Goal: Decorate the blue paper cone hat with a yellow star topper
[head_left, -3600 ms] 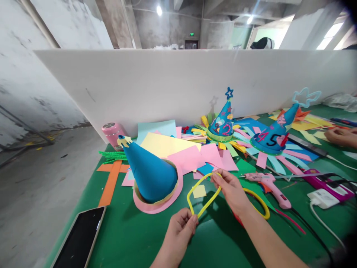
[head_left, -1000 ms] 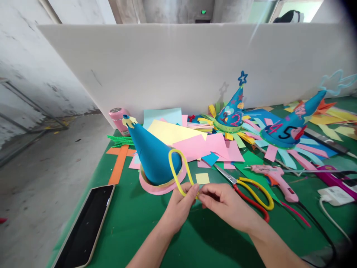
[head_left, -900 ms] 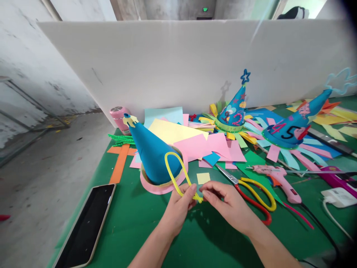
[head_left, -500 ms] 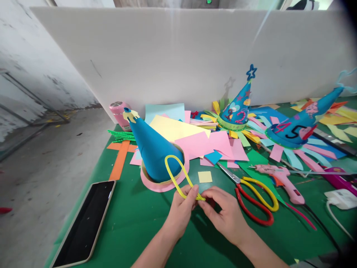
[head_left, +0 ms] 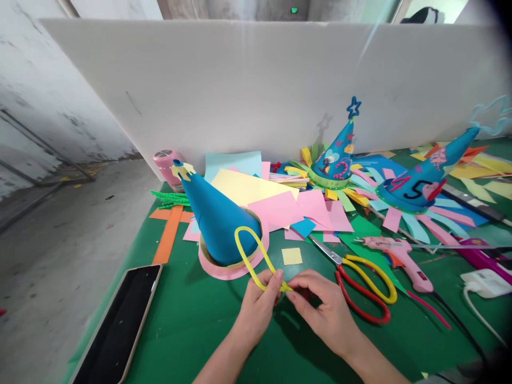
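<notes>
A yellow pipe cleaner [head_left: 256, 240], bent into a long loop, is pinched between my two hands. My left hand [head_left: 262, 301] grips its lower part between thumb and fingers. At the crossed ends, the fingertips of my right hand [head_left: 320, 304] are closed on the same pipe cleaner. Just behind the loop, a blue paper cone hat [head_left: 218, 218] with a pink brim stands tilted on the table. Scissors [head_left: 352, 277] with one red and one yellow handle lie right of my right hand. A small pale yellow paper square [head_left: 292, 256] rests just beyond my fingers.
A phone [head_left: 120, 325] lies at the left edge. Two decorated party hats [head_left: 334, 160] stand at the back right. A pink glue gun [head_left: 404, 256], a white plug [head_left: 486, 282] and cords lie rightward. Coloured paper sheets [head_left: 276, 210] cover the back, before a white board [head_left: 240, 85].
Both hands stay pinched on the yellow pipe cleaner, and its crossed ends sit slightly closer together. The whole view has shifted a little.
</notes>
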`<action>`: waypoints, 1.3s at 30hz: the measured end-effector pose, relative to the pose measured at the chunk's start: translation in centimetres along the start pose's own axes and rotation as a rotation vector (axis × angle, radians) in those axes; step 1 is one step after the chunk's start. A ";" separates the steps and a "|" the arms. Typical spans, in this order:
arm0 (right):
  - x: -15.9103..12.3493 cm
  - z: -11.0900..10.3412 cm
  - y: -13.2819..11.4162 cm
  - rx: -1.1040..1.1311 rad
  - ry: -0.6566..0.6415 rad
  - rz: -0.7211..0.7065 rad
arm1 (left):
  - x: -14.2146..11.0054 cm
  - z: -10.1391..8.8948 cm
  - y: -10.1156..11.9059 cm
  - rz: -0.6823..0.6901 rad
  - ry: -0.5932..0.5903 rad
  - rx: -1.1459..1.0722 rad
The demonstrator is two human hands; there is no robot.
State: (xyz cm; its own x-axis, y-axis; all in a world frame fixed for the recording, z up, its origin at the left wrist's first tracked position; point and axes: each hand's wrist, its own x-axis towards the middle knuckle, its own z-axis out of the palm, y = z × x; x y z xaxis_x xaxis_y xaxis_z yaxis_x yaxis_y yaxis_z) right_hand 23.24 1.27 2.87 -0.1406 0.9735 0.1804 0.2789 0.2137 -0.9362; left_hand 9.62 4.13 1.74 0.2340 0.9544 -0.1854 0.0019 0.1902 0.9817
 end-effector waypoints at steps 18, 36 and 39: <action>0.1 0.2 -0.3 0.134 -0.106 0.182 | -0.2 0.2 0.3 0.056 -0.008 0.098; 0.6 -0.9 0.1 -0.130 -0.159 -0.017 | 0.2 0.1 0.2 -0.188 -0.037 -0.256; 0.4 -0.7 0.4 -0.046 -0.145 0.012 | 0.2 0.1 0.4 -0.220 -0.035 -0.326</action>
State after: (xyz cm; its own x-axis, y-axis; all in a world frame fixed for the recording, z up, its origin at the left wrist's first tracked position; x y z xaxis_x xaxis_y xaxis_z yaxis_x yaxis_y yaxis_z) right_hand 23.91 1.77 2.81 -0.2722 0.9546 0.1210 0.3240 0.2093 -0.9226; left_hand 9.74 4.35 2.11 0.2957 0.8752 -0.3829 -0.2518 0.4581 0.8525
